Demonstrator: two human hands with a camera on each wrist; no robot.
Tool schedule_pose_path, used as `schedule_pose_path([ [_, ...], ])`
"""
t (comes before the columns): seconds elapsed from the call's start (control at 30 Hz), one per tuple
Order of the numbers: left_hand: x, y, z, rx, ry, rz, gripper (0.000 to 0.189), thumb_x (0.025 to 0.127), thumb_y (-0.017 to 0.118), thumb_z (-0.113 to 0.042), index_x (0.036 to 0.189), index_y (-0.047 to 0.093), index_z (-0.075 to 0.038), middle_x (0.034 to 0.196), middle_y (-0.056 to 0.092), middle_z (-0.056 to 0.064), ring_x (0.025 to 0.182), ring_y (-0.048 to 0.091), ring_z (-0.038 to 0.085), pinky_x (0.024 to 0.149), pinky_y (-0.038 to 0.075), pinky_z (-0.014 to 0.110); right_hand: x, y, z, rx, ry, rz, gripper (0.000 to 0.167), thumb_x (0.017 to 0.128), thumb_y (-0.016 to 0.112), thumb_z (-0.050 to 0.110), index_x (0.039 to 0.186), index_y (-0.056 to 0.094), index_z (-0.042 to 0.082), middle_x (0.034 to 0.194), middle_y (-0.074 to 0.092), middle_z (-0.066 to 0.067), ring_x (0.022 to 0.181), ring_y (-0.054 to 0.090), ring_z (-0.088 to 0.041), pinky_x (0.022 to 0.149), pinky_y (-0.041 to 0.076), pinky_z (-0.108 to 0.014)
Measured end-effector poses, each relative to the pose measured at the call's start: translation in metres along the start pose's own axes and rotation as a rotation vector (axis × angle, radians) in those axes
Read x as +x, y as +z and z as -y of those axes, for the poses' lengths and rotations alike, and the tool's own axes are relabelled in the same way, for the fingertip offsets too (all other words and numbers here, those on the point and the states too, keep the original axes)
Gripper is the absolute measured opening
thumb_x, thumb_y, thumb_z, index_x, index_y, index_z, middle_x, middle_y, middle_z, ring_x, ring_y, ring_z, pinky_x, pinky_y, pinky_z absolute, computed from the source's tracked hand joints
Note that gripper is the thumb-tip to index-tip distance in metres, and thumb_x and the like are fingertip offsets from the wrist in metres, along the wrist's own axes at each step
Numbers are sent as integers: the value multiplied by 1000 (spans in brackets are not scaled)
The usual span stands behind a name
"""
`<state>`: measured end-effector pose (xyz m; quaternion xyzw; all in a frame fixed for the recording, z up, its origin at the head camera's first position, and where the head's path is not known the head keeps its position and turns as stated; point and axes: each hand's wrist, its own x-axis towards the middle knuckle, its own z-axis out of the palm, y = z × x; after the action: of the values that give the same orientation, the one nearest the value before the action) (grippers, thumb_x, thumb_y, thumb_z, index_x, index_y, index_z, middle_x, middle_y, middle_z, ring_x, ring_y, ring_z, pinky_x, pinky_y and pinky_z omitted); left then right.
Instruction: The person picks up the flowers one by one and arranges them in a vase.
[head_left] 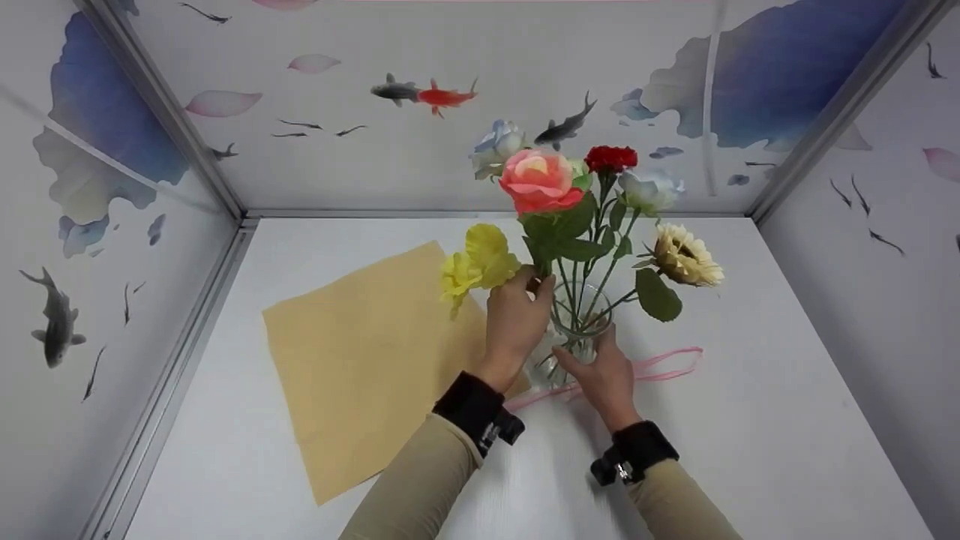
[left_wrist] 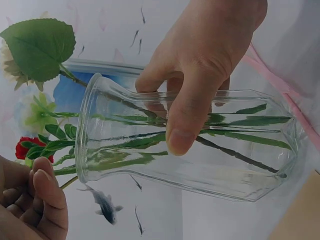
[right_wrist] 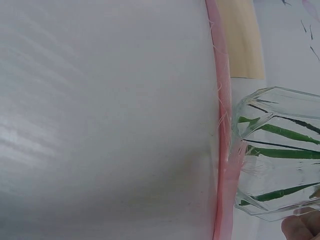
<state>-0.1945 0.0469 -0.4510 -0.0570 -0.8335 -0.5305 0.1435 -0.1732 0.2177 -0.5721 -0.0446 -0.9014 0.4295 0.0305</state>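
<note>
A clear glass vase holds several artificial flowers, their green stems crossing inside it. My right hand grips the vase's body, thumb across the near side in the left wrist view. Beside the rim, my left hand has curled fingers pinching a flower stem; the pinch itself is partly hidden. A yellow flower leans out left above this hand. A pink rose, a red carnation, pale blue flowers and a cream sunflower spread over the rim.
Brown wrapping paper lies flat on the white table, left of the vase. A pink ribbon runs by the vase's base. Printed walls with fish and petals enclose the table at the back and sides.
</note>
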Motion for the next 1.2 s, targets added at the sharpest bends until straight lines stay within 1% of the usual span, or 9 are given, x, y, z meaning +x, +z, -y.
schedule_pose_path([
  [0.3,1,1,0,22,17,-17,19,103,60,-23,89,61,-10,70,61,-1,55,45,9,55,35,25,0,1,0,-21,-32,-36,96,83,80,53,148,35,-2,140,57,-30,126,58,-46,101,47,-56],
  [0.4,1,1,0,2,1,-8,15,102,60,-21,94,60,-8,69,58,0,54,46,9,55,35,25,0,1,0,-28,-35,-41,94,83,80,52,146,36,-2,138,59,-30,123,59,-47,99,48,-56],
  [0.47,1,1,0,-27,-17,2,14,102,60,-20,104,62,-6,69,58,0,51,48,9,53,36,24,0,1,1,-27,-33,-39,92,83,80,52,145,37,-1,138,59,-29,123,60,-47,99,48,-55],
  [0.63,2,1,-1,-128,-65,14,23,103,59,-18,121,62,-5,71,60,0,42,52,7,44,43,25,0,1,2,-26,-30,-38,92,83,81,52,145,37,1,140,58,-28,124,59,-47,99,48,-55],
  [0.77,2,3,-2,-164,-68,-1,17,103,58,-15,117,60,-6,70,59,1,40,52,8,41,46,28,0,1,2,-33,-43,-54,89,83,81,51,142,39,0,136,61,-29,119,61,-47,96,49,-56],
  [0.87,1,4,-1,-157,-36,-24,9,102,59,-13,109,57,-7,75,59,3,48,54,10,44,48,27,0,2,1,-42,-51,-67,88,83,81,50,141,40,0,134,62,-29,116,63,-48,95,49,-56],
  [1.0,-2,5,1,-92,47,-61,7,100,61,-11,102,56,-8,86,61,4,70,59,12,58,50,25,0,3,1,-43,-54,-75,88,82,82,49,142,40,-1,135,61,-29,117,62,-48,96,49,-57],
  [1.07,-4,6,2,-50,95,-73,7,100,62,-12,100,56,-9,88,62,4,77,60,12,64,50,24,0,4,1,-35,-52,-70,88,82,82,48,143,39,0,137,60,-29,119,61,-48,97,49,-56],
  [1.2,-10,6,6,-8,182,-71,8,100,62,-13,97,57,-9,88,63,3,72,61,12,63,51,21,0,4,2,-20,-42,-57,90,83,82,49,145,37,1,140,58,-28,125,59,-46,100,48,-55],
])
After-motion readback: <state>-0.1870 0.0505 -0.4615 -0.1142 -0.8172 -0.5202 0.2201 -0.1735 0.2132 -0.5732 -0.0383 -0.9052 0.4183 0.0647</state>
